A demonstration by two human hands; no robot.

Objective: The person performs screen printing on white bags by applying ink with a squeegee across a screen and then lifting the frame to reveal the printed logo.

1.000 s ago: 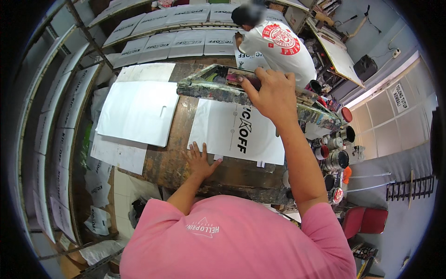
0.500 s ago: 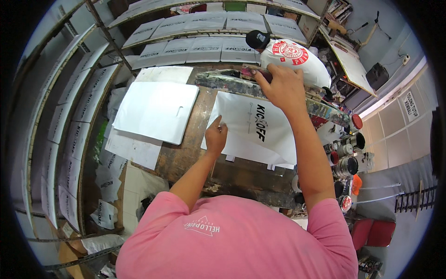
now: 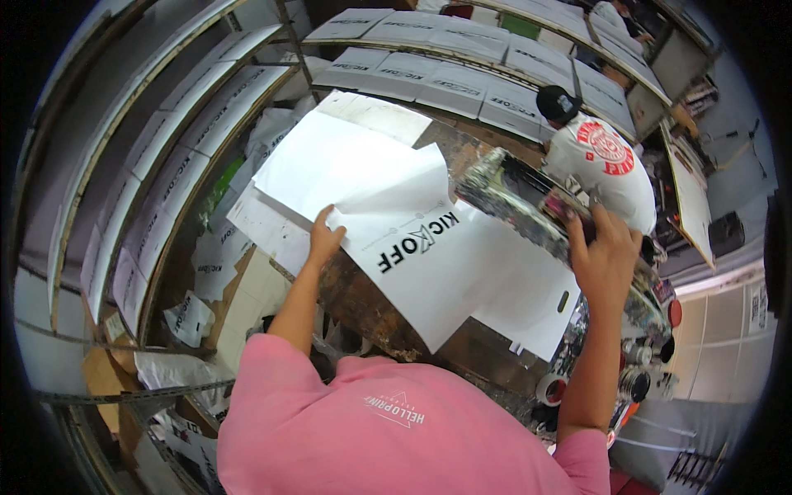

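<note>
My left hand (image 3: pixel 327 238) pinches the edge of a white plastic bag (image 3: pixel 429 280) with black slanted lettering. The bag hangs tilted and creased, partly over the white stack on the left. On the work table, a blank white bag (image 3: pixel 528 309) with a slot-shaped handle hole lies to its right. My right hand (image 3: pixel 606 252) is closed at the near edge of a raised, paint-caked screen-printing frame (image 3: pixel 511 198). A reddish-brown block, perhaps a squeegee (image 3: pixel 565 206), sits by its fingers; whether they hold it too is hidden.
A stack of blank white bags (image 3: pixel 309 157) lies at the table's left. Racks with printed bags (image 3: pixel 450 87) stand behind and at left. A co-worker in a white shirt (image 3: pixel 606 161) is just beyond the frame. Ink cans (image 3: pixel 634 384) crowd the right side.
The printed bag has come off the print spot, leftward and turned, in my left hand. A blank bag now shows beneath. My view has swung right; my right hand stays at the frame.
</note>
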